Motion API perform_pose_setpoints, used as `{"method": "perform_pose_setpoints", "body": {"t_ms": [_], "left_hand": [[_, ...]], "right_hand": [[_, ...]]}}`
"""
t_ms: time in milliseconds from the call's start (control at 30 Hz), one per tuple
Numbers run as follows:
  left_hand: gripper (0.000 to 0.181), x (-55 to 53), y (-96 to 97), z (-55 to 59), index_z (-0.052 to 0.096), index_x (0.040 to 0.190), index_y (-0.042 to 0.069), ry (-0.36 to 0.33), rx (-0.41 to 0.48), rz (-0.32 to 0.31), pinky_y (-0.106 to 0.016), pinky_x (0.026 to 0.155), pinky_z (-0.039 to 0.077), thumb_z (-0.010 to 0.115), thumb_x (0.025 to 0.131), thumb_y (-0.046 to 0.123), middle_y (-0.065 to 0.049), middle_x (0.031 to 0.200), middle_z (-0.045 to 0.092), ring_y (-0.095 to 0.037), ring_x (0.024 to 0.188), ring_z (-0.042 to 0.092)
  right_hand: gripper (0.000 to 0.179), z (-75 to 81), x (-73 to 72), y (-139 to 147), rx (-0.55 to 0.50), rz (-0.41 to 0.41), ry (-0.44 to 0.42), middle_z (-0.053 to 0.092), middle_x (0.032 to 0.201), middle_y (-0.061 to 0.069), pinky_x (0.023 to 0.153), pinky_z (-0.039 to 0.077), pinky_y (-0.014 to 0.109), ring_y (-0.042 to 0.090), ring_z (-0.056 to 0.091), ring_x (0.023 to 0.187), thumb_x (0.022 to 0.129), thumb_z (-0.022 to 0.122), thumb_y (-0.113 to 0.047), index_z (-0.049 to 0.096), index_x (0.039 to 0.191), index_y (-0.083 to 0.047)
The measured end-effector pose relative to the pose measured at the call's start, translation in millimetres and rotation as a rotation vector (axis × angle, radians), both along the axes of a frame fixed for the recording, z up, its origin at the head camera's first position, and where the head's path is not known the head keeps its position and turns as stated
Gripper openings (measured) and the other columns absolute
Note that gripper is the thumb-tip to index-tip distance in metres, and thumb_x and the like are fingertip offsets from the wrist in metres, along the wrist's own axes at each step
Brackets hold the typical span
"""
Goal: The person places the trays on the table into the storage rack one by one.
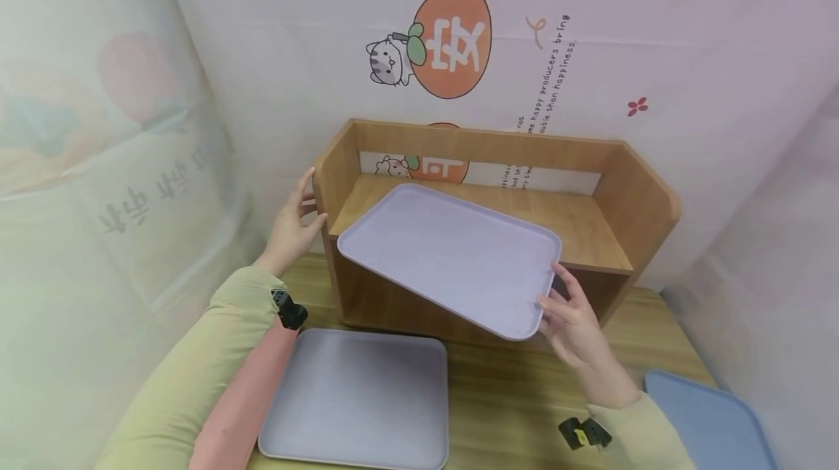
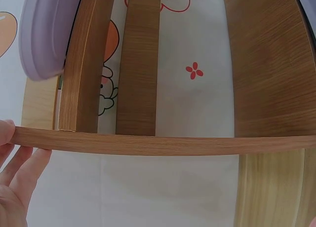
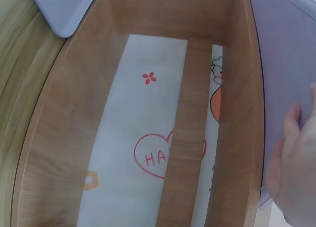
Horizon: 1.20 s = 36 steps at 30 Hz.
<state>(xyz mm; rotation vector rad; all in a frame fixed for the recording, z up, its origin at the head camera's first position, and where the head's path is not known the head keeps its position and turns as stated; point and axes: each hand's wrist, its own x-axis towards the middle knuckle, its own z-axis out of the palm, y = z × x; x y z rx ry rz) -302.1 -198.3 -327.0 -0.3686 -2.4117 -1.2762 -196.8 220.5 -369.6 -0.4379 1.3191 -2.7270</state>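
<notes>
A lavender rectangular tray (image 1: 452,259) is tilted over the front of a wooden two-tier desk shelf (image 1: 609,233). My right hand (image 1: 577,331) grips the tray by its right end, thumb on the upper face and the other fingers around the rim and underside. The tray's far left corner overlaps the upper board in the head view. At the shelf's left side panel (image 2: 163,144), my left hand (image 1: 291,233) holds the front edge between thumb and fingers. In the right wrist view the open lower compartment shows, with the tray (image 3: 286,49) beside the upper board.
A second lavender tray (image 1: 367,397) lies flat on the wood-grain table (image 1: 505,404) at the front left. A blue tray (image 1: 708,423) lies at the front right, partly behind the right sleeve. Printed white cloth (image 1: 275,62) hangs behind the shelf and along both sides.
</notes>
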Motion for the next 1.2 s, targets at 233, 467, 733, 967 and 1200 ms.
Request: {"method": "perform_pose_setpoints", "body": {"t_ms": [233, 467, 733, 967, 1200], "left_hand": [[0.081, -0.2, 0.8, -0.2, 0.012, 0.152, 0.031, 0.0, 0.007, -0.003, -0.054, 0.092, 0.049, 0.056, 0.091, -0.001, -0.025, 0.133, 0.045, -0.044, 0.118, 0.052], [0.081, 1.6, 1.0, -0.4, 0.013, 0.152, 0.03, 0.005, 0.011, -0.009, -0.054, 0.091, 0.049, 0.056, 0.091, -0.003, -0.026, 0.132, 0.046, -0.045, 0.117, 0.053], [0.081, 2.0, 1.4, 0.2, 0.013, 0.152, 0.029, 0.01, 0.017, -0.012, -0.055, 0.091, 0.049, 0.056, 0.091, -0.003, -0.026, 0.132, 0.046, -0.045, 0.117, 0.053], [0.08, 4.5, 2.8, 2.2, 0.013, 0.152, 0.027, 0.021, 0.015, -0.005, -0.055, 0.091, 0.049, 0.055, 0.091, -0.003, -0.027, 0.132, 0.046, -0.045, 0.116, 0.053], [0.079, 8.0, 4.8, 3.6, 0.015, 0.152, 0.023, 0.038, 0.019, -0.003, -0.056, 0.092, 0.049, 0.055, 0.09, -0.005, -0.028, 0.13, 0.047, -0.047, 0.114, 0.054]], "right_hand": [[0.052, 13.9, 2.4, -26, 0.129, -0.148, -0.135, 0.056, 0.098, -0.001, 0.067, 0.055, 0.023, 0.007, 0.061, 0.075, 0.09, 0.045, 0.015, 0.034, 0.123, -0.024], [0.066, 23.2, 5.2, -53, 0.215, -0.26, -0.254, 0.048, 0.101, -0.001, 0.073, 0.055, 0.022, 0.004, 0.058, 0.078, 0.091, 0.041, 0.013, 0.016, 0.144, -0.018], [0.071, 22.7, 6.7, -65, 0.209, -0.296, -0.265, 0.045, 0.106, 0.001, 0.078, 0.054, 0.022, 0.004, 0.057, 0.084, 0.092, 0.042, 0.012, 0.008, 0.148, -0.016], [0.066, 19.1, 9.9, -75, 0.22, -0.307, -0.244, 0.047, 0.104, 0.001, 0.079, 0.055, 0.022, 0.005, 0.06, 0.084, 0.092, 0.045, 0.011, 0.01, 0.142, -0.016], [0.061, 15.5, 13.3, -95, 0.183, -0.327, -0.223, 0.043, 0.111, 0.006, 0.083, 0.055, 0.023, 0.007, 0.062, 0.083, 0.09, 0.049, 0.011, 0.013, 0.129, -0.019]]}}
